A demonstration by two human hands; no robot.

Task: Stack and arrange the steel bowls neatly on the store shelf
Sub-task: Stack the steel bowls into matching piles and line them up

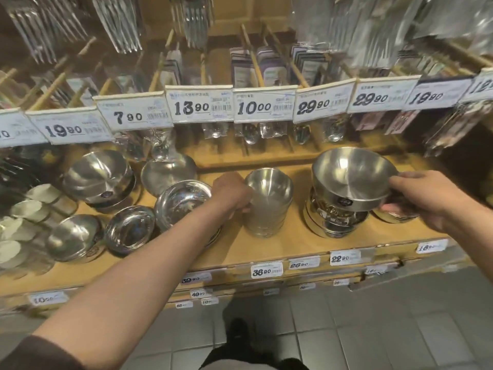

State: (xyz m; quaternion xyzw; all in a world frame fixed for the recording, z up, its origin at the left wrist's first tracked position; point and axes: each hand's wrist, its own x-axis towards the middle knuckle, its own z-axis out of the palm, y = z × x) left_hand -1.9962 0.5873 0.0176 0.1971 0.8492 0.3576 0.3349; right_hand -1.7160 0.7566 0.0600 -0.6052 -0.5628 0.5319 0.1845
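Observation:
On the wooden shelf (280,249) stands a stack of small steel bowls (269,204) at the middle. My left hand (232,193) grips its left side. My right hand (421,198) holds a wide steel bowl (349,177) by its right rim, tilted, just above a stack of shiny steel bowls (336,220). A further steel bowl (394,216) sits partly hidden under my right hand.
More steel bowls crowd the shelf's left half: a large one (98,177), a flat plate (168,172), a shiny bowl (184,201) and two small front bowls (130,228) (72,236). Price tags (264,106) and hanging spoons overhang the back. Tiled floor (346,329) lies below.

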